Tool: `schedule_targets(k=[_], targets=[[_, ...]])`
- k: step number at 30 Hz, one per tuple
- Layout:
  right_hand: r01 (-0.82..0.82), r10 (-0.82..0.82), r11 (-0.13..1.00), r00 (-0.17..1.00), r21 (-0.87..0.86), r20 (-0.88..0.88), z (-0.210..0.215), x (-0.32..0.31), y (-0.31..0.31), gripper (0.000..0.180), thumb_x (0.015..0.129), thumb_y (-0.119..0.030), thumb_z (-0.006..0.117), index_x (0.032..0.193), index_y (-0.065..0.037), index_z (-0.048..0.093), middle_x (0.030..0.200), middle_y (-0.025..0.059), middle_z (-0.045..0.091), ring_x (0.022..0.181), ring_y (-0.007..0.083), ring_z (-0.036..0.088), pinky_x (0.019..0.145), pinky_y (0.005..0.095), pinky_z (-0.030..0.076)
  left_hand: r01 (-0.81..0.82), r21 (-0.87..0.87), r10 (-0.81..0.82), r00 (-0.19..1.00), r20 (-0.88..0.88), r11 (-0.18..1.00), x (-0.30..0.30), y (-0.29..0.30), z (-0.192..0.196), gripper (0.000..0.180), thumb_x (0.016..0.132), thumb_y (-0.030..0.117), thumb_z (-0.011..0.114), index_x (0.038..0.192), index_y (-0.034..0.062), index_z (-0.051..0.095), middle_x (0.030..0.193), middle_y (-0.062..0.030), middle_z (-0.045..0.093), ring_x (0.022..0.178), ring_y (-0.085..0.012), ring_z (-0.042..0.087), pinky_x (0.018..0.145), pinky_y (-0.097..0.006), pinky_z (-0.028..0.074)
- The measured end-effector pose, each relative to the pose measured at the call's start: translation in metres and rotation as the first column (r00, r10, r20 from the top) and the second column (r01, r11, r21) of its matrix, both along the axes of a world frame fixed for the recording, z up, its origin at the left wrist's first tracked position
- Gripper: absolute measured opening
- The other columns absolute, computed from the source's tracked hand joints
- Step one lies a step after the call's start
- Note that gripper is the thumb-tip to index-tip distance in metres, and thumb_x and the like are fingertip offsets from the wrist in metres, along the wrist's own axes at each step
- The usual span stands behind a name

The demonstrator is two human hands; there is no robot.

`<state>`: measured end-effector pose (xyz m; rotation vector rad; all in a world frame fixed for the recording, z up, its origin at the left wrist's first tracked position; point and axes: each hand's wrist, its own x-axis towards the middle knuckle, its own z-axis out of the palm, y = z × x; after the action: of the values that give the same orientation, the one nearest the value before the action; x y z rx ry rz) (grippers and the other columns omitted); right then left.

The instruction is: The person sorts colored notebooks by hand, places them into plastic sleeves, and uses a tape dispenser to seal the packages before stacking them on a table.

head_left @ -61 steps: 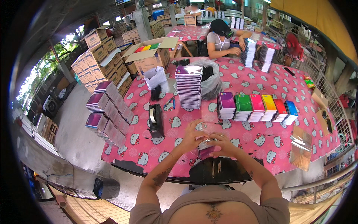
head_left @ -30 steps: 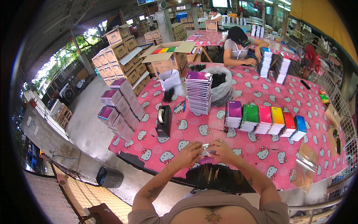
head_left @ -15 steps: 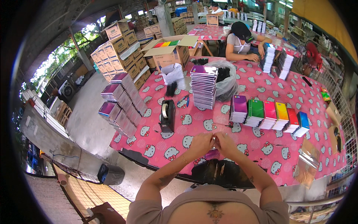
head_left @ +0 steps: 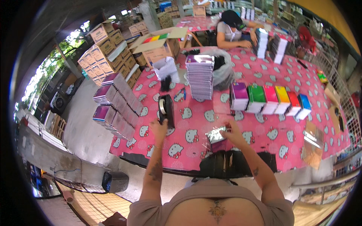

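Note:
My left hand (head_left: 160, 129) is at the near end of a black tape dispenser (head_left: 166, 111), its fingers apart and the thumb by the dispenser's front. A roll of tape sits in the dispenser. My right hand (head_left: 234, 134) grips the right side of a small notebook (head_left: 217, 136) near the table's front edge. Glare off its shiny, clear-wrapped cover hides most of the detail; some purple shows at the lower end. Beyond it stands a tall stack of purple spiral notebooks (head_left: 199, 77). To the right, a row of short notebook stacks includes purple (head_left: 238, 96), green (head_left: 256, 98) and yellow (head_left: 282, 99).
Tall notebook stacks (head_left: 115, 105) stand at the table's left. A plastic bag (head_left: 223, 73) and an open carton (head_left: 160, 51) are farther back. Clear plastic sheets (head_left: 312, 145) lie at the right. Across the table a person (head_left: 232, 32) works beside white-edged stacks (head_left: 261, 43).
My hands were together over the notebook. The left has moved left to the tape dispenser, while the right stays at the notebook. The whole view has shifted slightly.

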<state>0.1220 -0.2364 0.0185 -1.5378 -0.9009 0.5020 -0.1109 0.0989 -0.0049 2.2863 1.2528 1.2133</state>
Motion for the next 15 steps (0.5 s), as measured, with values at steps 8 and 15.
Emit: schedule_targets(k=[8, 15], targets=[[0.097, -0.097, 0.995, 0.995, -0.012, 0.007, 0.005, 0.000, -0.002, 0.042, 0.077, -0.011, 0.071, 0.116, -0.007, 0.057, 0.114, 0.0102, 0.052, 0.103, 0.0223, 0.054, 0.089, 0.0366, 0.047, 0.426, -0.470, -0.176, 0.855, 0.487, 0.773, 0.020, 0.026, -0.021, 0.017, 0.090, 0.014, 0.072, 0.100, 0.0006, 0.072, 0.085, -0.0026, 0.069, 0.070, -0.0091, 0.059, 0.064, -0.025, 0.047], [0.099, -0.097, 0.995, 0.994, -0.021, 0.055, 0.018, -0.019, 0.011, 0.040, 0.075, -0.010, 0.071, 0.113, -0.008, 0.058, 0.107, 0.0105, 0.050, 0.099, 0.0226, 0.052, 0.089, 0.0352, 0.046, 0.238, -0.668, 0.026, 0.933, 0.360, 0.705, -0.056, 0.028, -0.055, 0.018, 0.090, 0.017, 0.070, 0.095, -0.0005, 0.072, 0.082, -0.0091, 0.072, 0.070, -0.0199, 0.067, 0.066, -0.033, 0.052]])
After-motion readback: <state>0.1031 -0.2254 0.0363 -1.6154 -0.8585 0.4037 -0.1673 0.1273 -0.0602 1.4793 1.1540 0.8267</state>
